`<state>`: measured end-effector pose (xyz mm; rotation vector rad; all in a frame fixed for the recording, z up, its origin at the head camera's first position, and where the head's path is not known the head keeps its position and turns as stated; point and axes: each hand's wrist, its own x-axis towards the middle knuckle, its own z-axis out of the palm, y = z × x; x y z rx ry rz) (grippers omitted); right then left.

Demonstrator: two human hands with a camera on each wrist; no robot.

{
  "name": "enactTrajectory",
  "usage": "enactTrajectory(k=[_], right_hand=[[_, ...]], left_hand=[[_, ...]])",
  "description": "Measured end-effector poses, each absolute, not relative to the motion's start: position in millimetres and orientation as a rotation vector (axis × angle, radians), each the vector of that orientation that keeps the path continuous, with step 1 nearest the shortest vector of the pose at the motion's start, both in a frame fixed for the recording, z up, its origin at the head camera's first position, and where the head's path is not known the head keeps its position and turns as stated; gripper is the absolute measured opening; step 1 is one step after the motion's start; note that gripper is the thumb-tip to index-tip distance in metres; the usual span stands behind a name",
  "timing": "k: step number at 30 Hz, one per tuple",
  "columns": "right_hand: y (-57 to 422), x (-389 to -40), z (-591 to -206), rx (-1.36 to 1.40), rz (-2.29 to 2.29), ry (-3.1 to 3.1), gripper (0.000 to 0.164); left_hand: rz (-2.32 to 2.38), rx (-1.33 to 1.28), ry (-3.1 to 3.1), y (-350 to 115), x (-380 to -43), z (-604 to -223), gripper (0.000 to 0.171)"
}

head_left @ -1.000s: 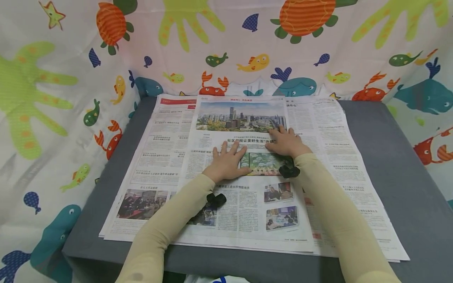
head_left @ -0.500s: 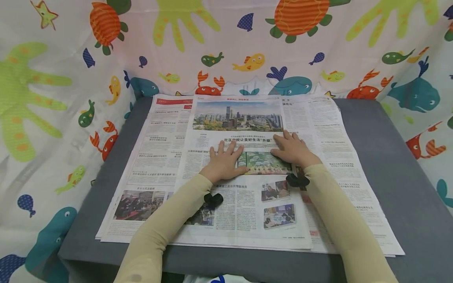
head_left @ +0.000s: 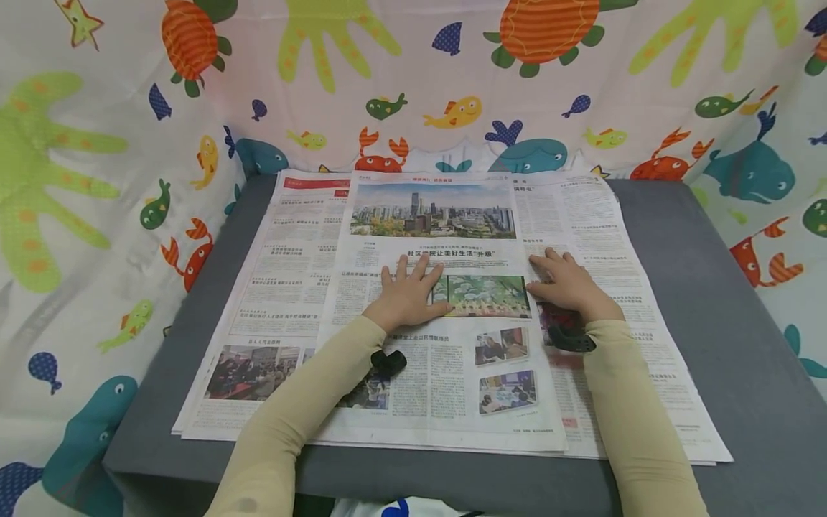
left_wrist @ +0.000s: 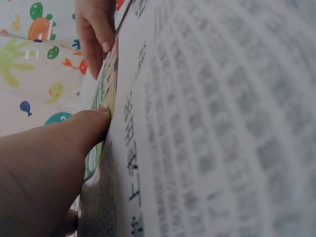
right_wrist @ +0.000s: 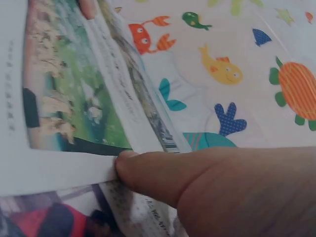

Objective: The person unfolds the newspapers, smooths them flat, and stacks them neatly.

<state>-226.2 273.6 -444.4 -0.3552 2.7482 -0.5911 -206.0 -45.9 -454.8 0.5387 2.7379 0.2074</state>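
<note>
A folded newspaper (head_left: 446,391) lies on top of a wider open newspaper (head_left: 636,287), with a city skyline photo near its top. My left hand (head_left: 407,298) rests spread on the folded one, its thumb (left_wrist: 91,126) against the green picture in the left wrist view. At the right edge of the folded newspaper is my right hand (head_left: 571,287), its fingers extended over the wider sheets. In the right wrist view the right thumb (right_wrist: 148,173) touches that edge, beside the green picture. The right fingers are hidden there.
The newspapers lie on a grey-covered table (head_left: 730,309), close to its front edge. Behind and at both sides hangs a white curtain (head_left: 258,43) printed with sea animals. Both wrists wear black bands, the right one (head_left: 568,339) above the lower newspaper.
My right hand has slid right and slightly nearer, from the middle of the folded newspaper to its right edge. The left hand has stayed in place on the paper. The head view has shifted slightly.
</note>
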Motion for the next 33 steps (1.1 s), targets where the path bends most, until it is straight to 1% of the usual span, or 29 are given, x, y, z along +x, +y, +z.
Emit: enactTrajectory(k=[5, 8, 14, 17, 21, 30, 33], right_hand=[[276.1, -226.0, -444.6, -0.325, -0.603, 2.739, 0.068], [276.1, -226.6, -444.9, -0.32, -0.601, 2.747, 0.067], [276.5, -227.6, -446.7, -0.328, -0.604, 2.757, 0.061], [276.2, -227.1, -448.3, -0.326, -0.604, 2.76, 0.06], [274.8, -226.7, -449.3, -0.327, -0.602, 2.766, 0.06], [274.2, -226.7, -445.6, -0.328, -0.592, 2.778, 0.06], [274.8, -226.1, -445.0, -0.32, -0.603, 2.781, 0.061]], left_hand=[[0.219, 0.518, 2.709, -40.7, -206.6, -448.7, 0.084], [0.239, 0.541, 2.697, -29.6, -203.7, -440.2, 0.081], [0.212, 0.745, 2.666, 15.8, -184.3, -428.7, 0.078], [0.185, 0.834, 2.616, 38.4, -172.7, -430.1, 0.082], [0.156, 0.854, 2.587, 57.0, -163.1, -432.6, 0.09], [0.157, 0.819, 2.577, 64.0, -159.2, -434.9, 0.107], [0.16, 0.823, 2.577, 65.0, -158.7, -435.5, 0.109]])
